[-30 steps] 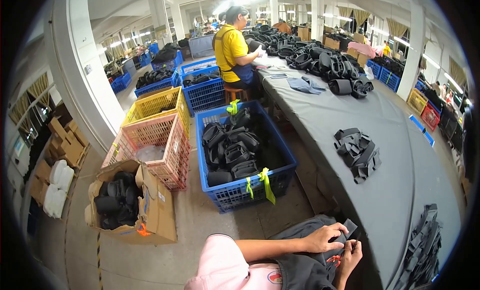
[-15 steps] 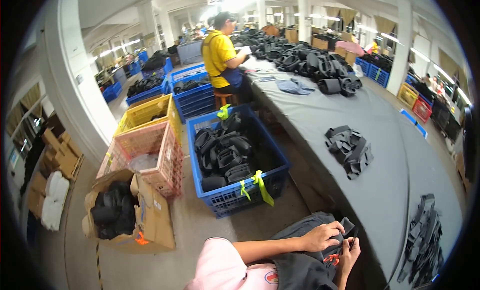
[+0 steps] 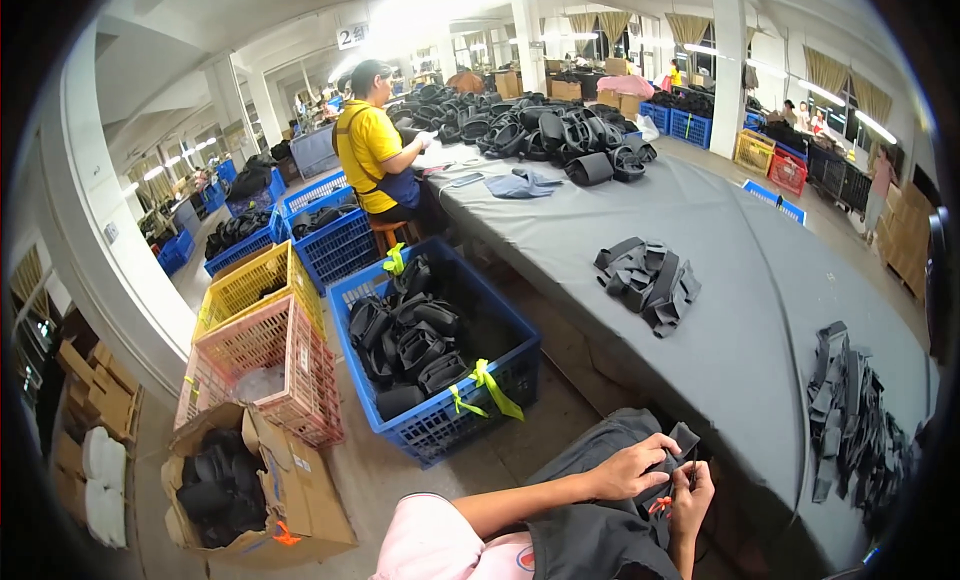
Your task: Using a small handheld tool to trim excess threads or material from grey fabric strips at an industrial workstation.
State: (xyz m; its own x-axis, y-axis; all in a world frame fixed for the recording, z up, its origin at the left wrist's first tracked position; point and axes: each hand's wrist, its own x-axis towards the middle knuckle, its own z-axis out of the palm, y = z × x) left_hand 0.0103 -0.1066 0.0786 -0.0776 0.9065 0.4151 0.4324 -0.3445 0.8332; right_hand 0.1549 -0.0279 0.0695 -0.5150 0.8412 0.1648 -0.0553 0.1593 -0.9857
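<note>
Left hand [image 3: 632,470]: fingers bent, slightly apart, against a dark grey flat fabric strip [image 3: 684,439], near right, beside the grey-covered table [image 3: 720,240]; firmness of hold cannot be told. Right hand [image 3: 692,492]: fingertips together at the strip's lower end; held item indistinct.
Blue slatted plastic crate [image 3: 425,438], centre: black padded pieces [image 3: 425,345].
Brown cardboard box [image 3: 312,505], near left: similar black pieces.

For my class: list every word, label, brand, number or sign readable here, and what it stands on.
White hanging sign: dark writing, large enough to make out, left unquoted.
Cardboard box: marks on its side, too small to read.
Pale pink crate: white label, too small to read.
Pink shirt: round badge, too blurred to read.
</note>
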